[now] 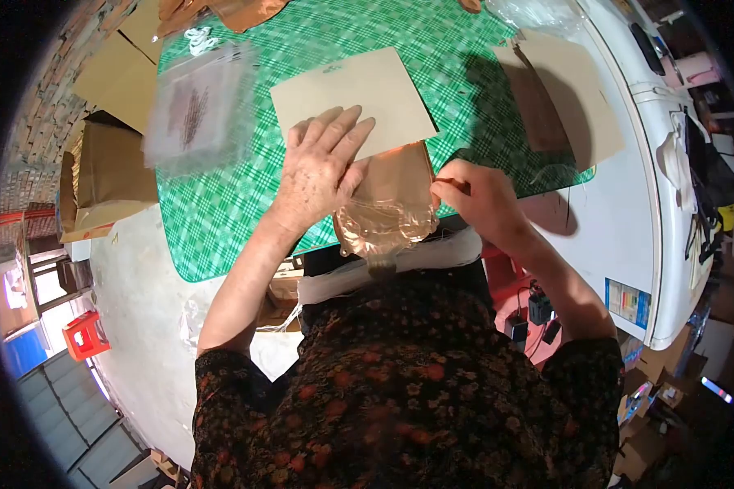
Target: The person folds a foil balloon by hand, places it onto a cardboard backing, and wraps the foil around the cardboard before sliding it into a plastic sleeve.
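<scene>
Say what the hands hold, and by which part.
The right hand seems to pinch the film by its right edge; the left hand lies flat on the card.

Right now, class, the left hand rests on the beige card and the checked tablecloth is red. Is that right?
Not quite: the head view shows the checked tablecloth is green. The left hand does rest on the beige card.

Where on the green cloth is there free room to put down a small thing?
The cloth is bare below the bags, left of the left hand, and between the card and the right-side sheets, partly shaded. It is crowded around the film, between left and right hand.
</scene>
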`<move>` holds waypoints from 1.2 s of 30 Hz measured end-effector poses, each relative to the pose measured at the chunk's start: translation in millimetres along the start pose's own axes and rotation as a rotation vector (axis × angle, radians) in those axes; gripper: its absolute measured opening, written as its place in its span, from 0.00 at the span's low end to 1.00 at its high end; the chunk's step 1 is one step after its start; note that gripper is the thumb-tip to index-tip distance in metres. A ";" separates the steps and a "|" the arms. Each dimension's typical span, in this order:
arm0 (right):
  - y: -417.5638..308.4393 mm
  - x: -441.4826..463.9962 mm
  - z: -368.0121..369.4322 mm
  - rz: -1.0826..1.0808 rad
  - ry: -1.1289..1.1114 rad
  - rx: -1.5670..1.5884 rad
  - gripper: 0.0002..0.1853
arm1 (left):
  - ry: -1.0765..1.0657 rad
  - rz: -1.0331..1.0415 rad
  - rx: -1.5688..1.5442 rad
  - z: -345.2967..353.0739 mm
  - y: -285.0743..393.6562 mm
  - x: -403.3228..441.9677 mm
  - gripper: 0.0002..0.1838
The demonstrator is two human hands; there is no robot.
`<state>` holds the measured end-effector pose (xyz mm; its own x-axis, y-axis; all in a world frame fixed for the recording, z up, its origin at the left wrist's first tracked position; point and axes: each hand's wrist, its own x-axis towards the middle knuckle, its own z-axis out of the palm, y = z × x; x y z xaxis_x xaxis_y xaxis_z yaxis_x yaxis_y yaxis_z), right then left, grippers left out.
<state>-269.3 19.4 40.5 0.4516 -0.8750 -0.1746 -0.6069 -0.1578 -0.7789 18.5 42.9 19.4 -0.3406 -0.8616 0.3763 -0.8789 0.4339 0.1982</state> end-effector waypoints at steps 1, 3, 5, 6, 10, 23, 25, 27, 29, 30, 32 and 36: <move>-0.4 -0.1 3.7 -0.012 0.023 0.008 0.10 | 0.004 0.000 -0.001 0.4 -0.4 -0.2 0.32; -7.3 0.9 4.9 0.001 0.047 -0.077 0.12 | 0.012 0.004 0.003 1.3 -0.5 -0.6 0.32; -9.8 2.2 6.8 0.023 0.047 -0.128 0.13 | 0.021 0.005 0.006 2.8 -0.6 -1.4 0.31; -8.3 4.4 8.3 0.038 0.035 -0.136 0.14 | 0.026 0.006 0.007 3.4 -0.5 -1.7 0.31; -18.3 13.2 1.1 0.181 -0.120 -0.048 0.16 | 0.036 0.003 0.005 4.4 -0.4 -1.7 0.31; 1.7 18.4 2.1 0.037 -0.100 -0.058 0.17 | 0.026 0.025 -0.066 0.2 -1.6 -1.2 0.29; -2.8 16.9 1.7 0.114 -0.129 0.012 0.13 | 0.052 0.039 -0.071 -0.4 -0.7 -0.4 0.28; -7.2 16.2 1.8 0.124 -0.115 0.038 0.13 | 0.050 0.042 -0.076 0.1 -0.9 -0.4 0.28; -7.4 16.0 3.0 0.087 -0.085 0.018 0.13 | 0.049 0.045 -0.074 0.3 -0.9 0.1 0.28; -5.7 16.1 4.6 0.045 -0.061 -0.015 0.14 | 0.049 0.047 -0.070 0.3 -0.7 0.5 0.27; -2.1 17.0 6.9 -0.007 -0.037 -0.059 0.15 | 0.028 0.045 -0.058 -0.3 -0.3 0.8 0.27; -3.6 18.9 6.1 0.005 -0.056 -0.055 0.14 | -0.022 0.023 -0.061 -3.4 3.0 2.2 0.27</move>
<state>-254.6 6.2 36.4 0.4836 -0.8489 -0.2133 -0.6437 -0.1798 -0.7438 16.2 43.2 23.9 -0.3682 -0.8568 0.3612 -0.8490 0.4681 0.2450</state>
